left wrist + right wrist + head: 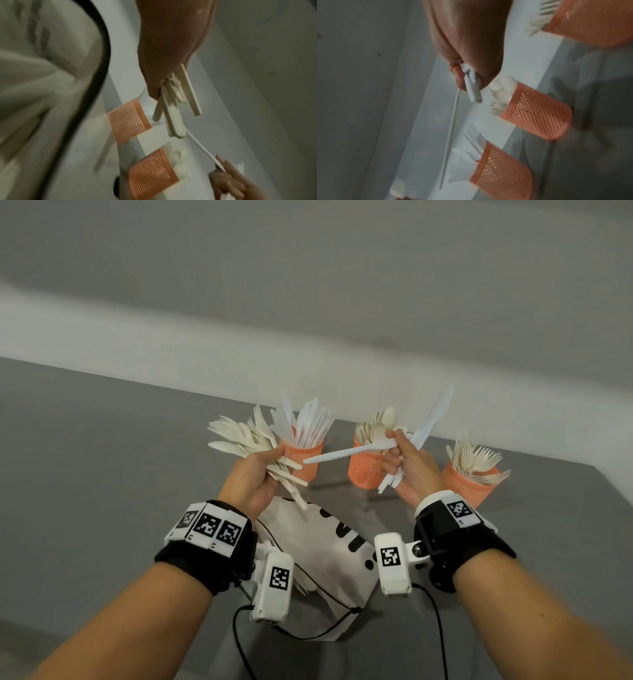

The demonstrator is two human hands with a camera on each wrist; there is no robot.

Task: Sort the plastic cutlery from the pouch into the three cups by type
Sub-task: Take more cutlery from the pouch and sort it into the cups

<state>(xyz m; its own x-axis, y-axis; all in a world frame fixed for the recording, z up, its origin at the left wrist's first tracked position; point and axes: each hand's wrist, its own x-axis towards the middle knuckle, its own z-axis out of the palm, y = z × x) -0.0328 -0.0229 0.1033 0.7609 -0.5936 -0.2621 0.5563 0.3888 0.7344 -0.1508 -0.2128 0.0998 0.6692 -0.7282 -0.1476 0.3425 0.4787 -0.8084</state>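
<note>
Head view shows the left hand (255, 475) gripping a bundle of cream cutlery (246, 440) at 10 o'clock of the pouch (329, 546). At 2 o'clock the right hand (409, 465) grips white knives (426, 426), one knife (346, 453) pinched crosswise. Three orange cups (363, 470) stand at 12 o'clock, beyond the hands.

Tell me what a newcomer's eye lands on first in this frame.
The two raised hands: the left hand grips a fanned bundle of cream cutlery, and the right hand holds white knives, one sticking out sideways toward the left. Behind them stand three orange mesh cups in a row on the grey table: knives left, spoons middle, forks right. The white pouch lies between the wrists.
</note>
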